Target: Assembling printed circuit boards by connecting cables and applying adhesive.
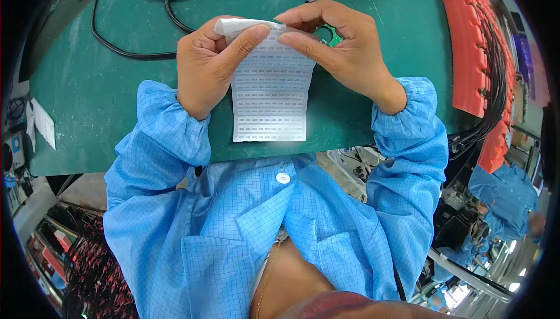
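While hanging over the green mat (87, 80), a thin white label sheet (270, 94) with rows of tiny stickers is pinched at its curled top edge by left hand (207, 65) and right hand (341, 45); black cables (134, 53) loop beyond.

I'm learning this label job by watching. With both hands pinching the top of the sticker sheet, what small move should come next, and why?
Probably peel one small label off the top row. The left hand holds the label sheet with its top edge curled back, and the right hand has thumb and forefinger pinched at that edge, right above a green circuit board half hidden behind it.
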